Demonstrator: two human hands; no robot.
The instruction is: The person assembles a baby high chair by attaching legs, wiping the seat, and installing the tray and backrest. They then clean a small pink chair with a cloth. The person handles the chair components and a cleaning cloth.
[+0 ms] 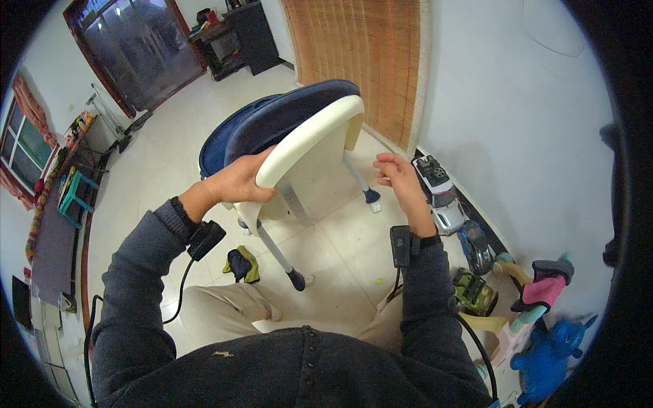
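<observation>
1. The left hand point(235, 182) grips the cream rim of a navy-cushioned high chair point(299, 146), which stands tilted on the tiled floor point(340, 258).
2. The right hand point(401, 180) hovers beside it, fingers loosely curled, holding nothing.
3. Toy cars point(442, 197) line the wall.

Even, cool indoor light; heavy fisheye bending

Soft shadows fall on the floor point(340, 251) below the hands; the glass door point(139, 51) far beyond them shows small glare spots, and black vignette rings the edges.
</observation>
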